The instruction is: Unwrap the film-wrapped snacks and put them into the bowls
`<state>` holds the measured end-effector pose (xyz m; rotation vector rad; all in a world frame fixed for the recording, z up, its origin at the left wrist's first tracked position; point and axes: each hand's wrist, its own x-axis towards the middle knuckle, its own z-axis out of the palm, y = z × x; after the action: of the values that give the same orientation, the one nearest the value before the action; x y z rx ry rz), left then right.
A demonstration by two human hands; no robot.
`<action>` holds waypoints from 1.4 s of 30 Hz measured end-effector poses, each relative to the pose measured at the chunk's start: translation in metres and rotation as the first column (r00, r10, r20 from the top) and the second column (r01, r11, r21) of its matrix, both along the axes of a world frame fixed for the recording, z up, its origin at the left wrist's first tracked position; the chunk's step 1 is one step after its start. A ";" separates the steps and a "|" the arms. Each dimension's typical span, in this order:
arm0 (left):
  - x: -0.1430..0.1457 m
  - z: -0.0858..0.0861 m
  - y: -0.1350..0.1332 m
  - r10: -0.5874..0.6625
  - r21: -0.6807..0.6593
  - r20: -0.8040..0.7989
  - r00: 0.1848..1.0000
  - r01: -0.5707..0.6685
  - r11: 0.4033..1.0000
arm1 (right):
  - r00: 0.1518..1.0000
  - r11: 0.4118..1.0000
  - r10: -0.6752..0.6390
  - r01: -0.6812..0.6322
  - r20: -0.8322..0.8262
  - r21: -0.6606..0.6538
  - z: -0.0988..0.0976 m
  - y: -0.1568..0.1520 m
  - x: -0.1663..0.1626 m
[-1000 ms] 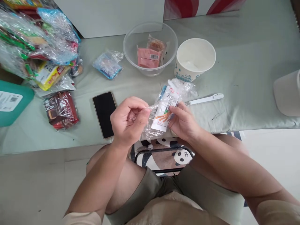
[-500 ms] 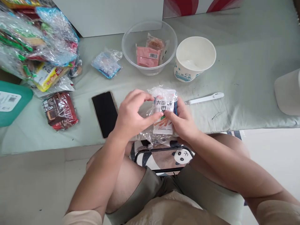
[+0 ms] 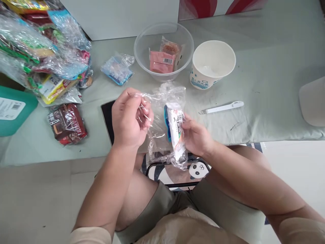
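My left hand (image 3: 130, 118) is closed on crinkled clear plastic wrap (image 3: 157, 125), pulling it out to the left. In my right hand (image 3: 198, 134), fingers and thumb grip the right side of a white snack packet (image 3: 177, 128) with printed characters. A blue packet (image 3: 167, 123) shows behind its left edge. The clear wrap still hangs around both packets, above and below them. Everything is held over the front edge of the table. Partly behind my left hand lies a black phone (image 3: 108, 117). To the right of my right hand rests a white utility knife (image 3: 222, 107).
A clear bowl (image 3: 142, 64) holds pink and brown packets; beside it stands a white paper cup (image 3: 213, 54). Left are a wrapped blue packet (image 3: 118, 69), a cocoa snack pack (image 3: 68, 123), a heap of snack bags (image 3: 48, 51) and a green container (image 3: 15, 112).
My left hand has moved off the packet to the left, drawing the clear wrap with it. The white packet has turned, showing more of the blue one behind it.
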<state>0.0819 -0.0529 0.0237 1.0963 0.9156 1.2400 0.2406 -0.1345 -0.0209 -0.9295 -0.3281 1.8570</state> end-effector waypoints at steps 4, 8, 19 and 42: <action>0.006 0.028 -0.003 -0.086 -0.046 0.107 0.990 0.092 0.995 | 0.973 0.992 0.110 -0.121 -0.203 -0.045 0.000 -0.003 -0.003; 0.013 0.048 -0.008 -0.145 -0.031 0.112 0.983 0.149 0.988 | 0.947 0.982 0.177 -0.186 -0.268 -0.007 0.002 -0.006 -0.004; 0.010 0.046 -0.010 -0.342 0.084 -0.081 0.936 0.348 0.934 | 0.971 0.974 0.224 -0.225 -0.084 -0.008 -0.001 -0.010 -0.007; -0.046 0.012 0.051 -0.235 0.130 -0.549 0.802 0.360 0.924 | 0.942 0.961 0.114 -0.185 0.315 0.207 0.003 -0.017 0.011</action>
<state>0.0362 -0.0019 0.0353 1.7523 0.9640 0.7963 0.2516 -0.1511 -0.0175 -1.0451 -0.8082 1.7638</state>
